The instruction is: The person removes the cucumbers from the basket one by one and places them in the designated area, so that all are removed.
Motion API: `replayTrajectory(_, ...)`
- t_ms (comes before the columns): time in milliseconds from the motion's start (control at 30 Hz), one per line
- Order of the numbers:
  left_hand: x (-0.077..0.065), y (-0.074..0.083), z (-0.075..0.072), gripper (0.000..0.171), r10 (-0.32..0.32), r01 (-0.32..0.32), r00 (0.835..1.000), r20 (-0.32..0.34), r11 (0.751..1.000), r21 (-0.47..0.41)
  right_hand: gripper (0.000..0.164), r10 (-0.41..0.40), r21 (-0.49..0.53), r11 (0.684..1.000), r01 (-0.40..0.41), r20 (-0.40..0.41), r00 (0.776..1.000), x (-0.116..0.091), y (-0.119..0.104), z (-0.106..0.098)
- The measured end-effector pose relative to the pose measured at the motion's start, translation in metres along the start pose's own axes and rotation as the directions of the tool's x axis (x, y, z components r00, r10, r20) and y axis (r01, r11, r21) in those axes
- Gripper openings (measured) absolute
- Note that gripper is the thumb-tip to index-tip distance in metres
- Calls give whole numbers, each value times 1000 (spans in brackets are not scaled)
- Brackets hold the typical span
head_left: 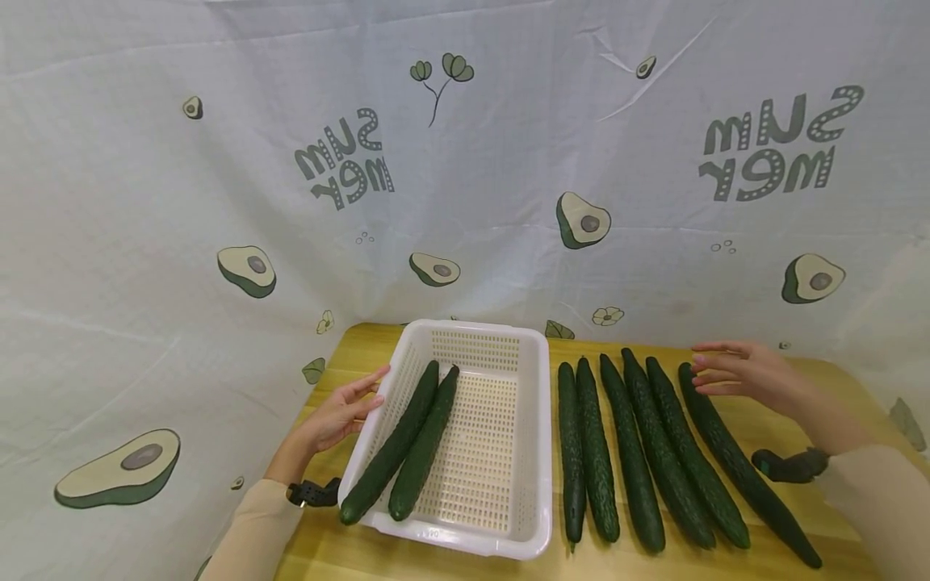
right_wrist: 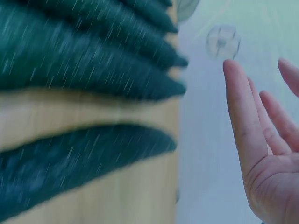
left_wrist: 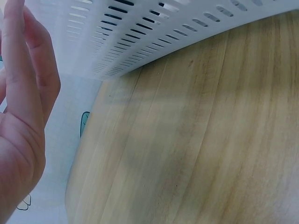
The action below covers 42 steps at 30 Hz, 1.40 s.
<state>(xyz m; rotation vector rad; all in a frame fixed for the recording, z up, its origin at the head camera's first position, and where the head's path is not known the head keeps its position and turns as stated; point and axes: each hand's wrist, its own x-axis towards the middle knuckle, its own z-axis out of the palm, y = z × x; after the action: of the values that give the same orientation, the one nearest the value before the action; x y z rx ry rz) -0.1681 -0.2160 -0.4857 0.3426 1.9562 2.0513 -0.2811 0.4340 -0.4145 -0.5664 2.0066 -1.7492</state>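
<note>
A white plastic basket (head_left: 534, 452) with slotted walls stands on the table, two dark green cucumbers (head_left: 429, 452) lying side by side along its left part. My left hand (head_left: 340, 413) is at the basket's left side, fingers fairly straight and fingertips right at the rim. In the left wrist view, its fingers (left_wrist: 28, 70) extend beside the slotted wall (left_wrist: 140, 42). My right hand (head_left: 748, 375) holds nothing. Its extended fingers overlap the far end of the rightmost cucumber (head_left: 748, 468) in the head view. In the right wrist view, the fingers (right_wrist: 245, 112) spread beyond the cucumber tips.
Several more cucumbers (head_left: 628, 452) lie in a row on the wooden table (head_left: 828, 387), between the basket and the rightmost one. A pale curtain (head_left: 494, 177) printed with avocados hangs behind the table's far edge and along its left side.
</note>
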Motion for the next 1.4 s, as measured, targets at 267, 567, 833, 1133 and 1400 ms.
replayTrajectory(267, 0, -2, 1, 60, 4, -4, 1000, 25, 1000, -8, 23, 38, 35, 999, -36, -59, 998, 24, -31, 46)
replayTrajectory(567, 0, -1, -1, 60, 9, -8, 1000, 26, 1000, -6, 14, 5, 67, 998, -2, -50, 999, 62, -54, 98)
replayTrajectory(833, 0, -1, -2, 60, 17, -16, 999, 35, 1000, -16, 32, 25, 61, 998, -23, -45, 999, 89, -65, 138)
replayTrajectory(1133, 1, -2, -1, 60, 17, -16, 999, 31, 1000, -20, 52, 48, 68, 997, -48, -1, 999, 118, -63, 183)
replayTrajectory(1400, 1, -3, -1, 60, 17, -17, 1000, 22, 1000, -8, 44, 111, 98, 989, -111, 5, 994, 143, -50, 231)
